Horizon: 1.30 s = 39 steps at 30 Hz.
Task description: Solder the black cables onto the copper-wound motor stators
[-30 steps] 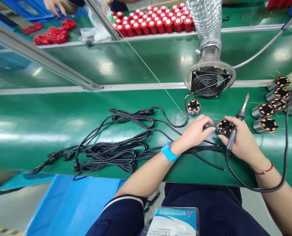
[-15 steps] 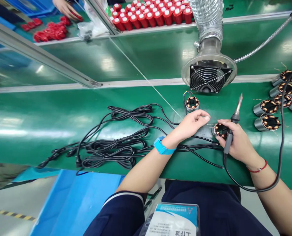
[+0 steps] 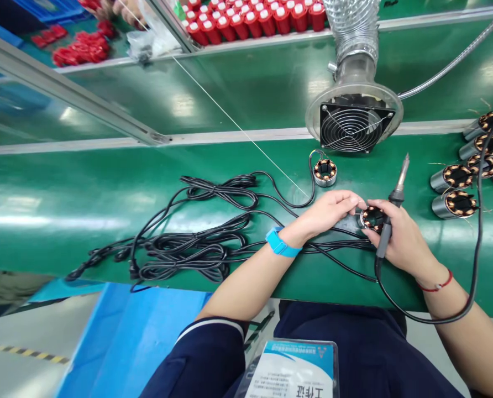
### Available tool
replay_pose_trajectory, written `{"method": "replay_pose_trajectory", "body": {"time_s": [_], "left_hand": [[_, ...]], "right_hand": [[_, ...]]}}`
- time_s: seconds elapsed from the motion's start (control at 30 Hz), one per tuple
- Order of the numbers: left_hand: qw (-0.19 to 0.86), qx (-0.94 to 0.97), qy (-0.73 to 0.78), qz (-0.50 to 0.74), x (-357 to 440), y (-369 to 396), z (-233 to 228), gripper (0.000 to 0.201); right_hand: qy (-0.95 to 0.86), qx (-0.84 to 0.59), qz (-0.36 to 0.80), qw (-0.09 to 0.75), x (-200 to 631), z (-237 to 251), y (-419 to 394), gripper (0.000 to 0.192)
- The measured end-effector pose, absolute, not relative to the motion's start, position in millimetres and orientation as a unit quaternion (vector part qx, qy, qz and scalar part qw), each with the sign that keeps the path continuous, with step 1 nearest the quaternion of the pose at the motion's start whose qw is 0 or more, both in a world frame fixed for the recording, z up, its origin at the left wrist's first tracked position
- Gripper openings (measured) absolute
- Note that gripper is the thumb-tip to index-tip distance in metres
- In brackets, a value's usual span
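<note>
Lying on green bench (image 3: 64, 210): several black cable bundles (image 3: 188, 249), count unclear. Standing behind: one fume fan (image 3: 354, 126). Resting at right edge: at least five wound stators (image 3: 454, 177). Sitting near fan: one wired stator (image 3: 325, 172). Sitting between both hands: one held stator (image 3: 371, 217). Reaching in palm-down: left hand (image 3: 327, 213), fingertips pinching at its rim. Curling round one soldering iron (image 3: 389, 218), tip pointing up and away: right hand (image 3: 404, 240), thumb touching held stator.

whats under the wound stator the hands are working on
Black cables run beneath the stator onto the green belt. Left hand and right hand, which grips the soldering iron, hide its base.
</note>
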<state>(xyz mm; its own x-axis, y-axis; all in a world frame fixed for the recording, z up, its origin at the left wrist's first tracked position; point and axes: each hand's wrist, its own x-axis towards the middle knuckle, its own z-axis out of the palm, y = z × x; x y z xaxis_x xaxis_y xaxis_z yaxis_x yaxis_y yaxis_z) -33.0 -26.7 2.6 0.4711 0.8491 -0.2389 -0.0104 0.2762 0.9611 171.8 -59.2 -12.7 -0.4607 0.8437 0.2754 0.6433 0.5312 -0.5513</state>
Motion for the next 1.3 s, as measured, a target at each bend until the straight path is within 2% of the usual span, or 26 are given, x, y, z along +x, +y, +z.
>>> {"method": "replay_pose_trajectory", "body": {"time_s": [0.17, 0.37, 0.43, 0.53, 0.63, 0.73, 0.83, 0.93, 1.13, 1.3], "left_hand": [[0.664, 0.599, 0.409, 0.182, -41.8, -32.2, 6.0, 0.024], [0.744, 0.524, 0.352, 0.219, -27.4, -37.1, 7.1, 0.020], [0.729, 0.538, 0.359, 0.225, -24.6, -39.0, 8.2, 0.023], [0.594, 0.680, 0.397, 0.168, -28.5, -42.8, 12.5, 0.022], [0.408, 0.812, 0.415, 0.032, -33.8, -47.4, 18.2, 0.020], [0.348, 0.838, 0.419, -0.038, -33.4, -50.9, 22.3, 0.015], [0.382, 0.817, 0.432, 0.013, -33.1, -51.4, 24.4, 0.009], [0.494, 0.748, 0.428, 0.114, -40.0, -49.3, 26.1, 0.007], [0.635, 0.629, 0.392, 0.219, -53.8, -45.8, 30.7, 0.012], [0.648, 0.633, 0.373, 0.203, -55.1, -43.8, 32.2, 0.015]], "right_hand": [[-0.816, -0.469, 0.178, 0.286, 177.7, -14.7, -56.1, 0.056], [-0.819, -0.458, 0.175, 0.296, 178.0, -14.7, -54.9, 0.055], [-0.819, -0.459, 0.180, 0.294, 180.5, -14.9, -53.4, 0.057], [-0.817, -0.458, 0.183, 0.298, 186.5, -15.2, -50.6, 0.063], [-0.812, -0.444, 0.205, 0.320, 192.1, -13.4, -48.5, 0.069], [-0.795, -0.436, 0.213, 0.363, 195.4, -7.6, -49.2, 0.067], [-0.761, -0.449, 0.201, 0.422, 196.0, 1.0, -54.6, 0.056], [-0.719, -0.470, 0.200, 0.471, 191.8, 8.5, -64.5, 0.049], [-0.609, -0.401, 0.397, 0.557, 169.2, 16.6, -80.8, 0.050], [-0.574, -0.376, 0.443, 0.576, 159.2, 21.7, -81.0, 0.047]]}}
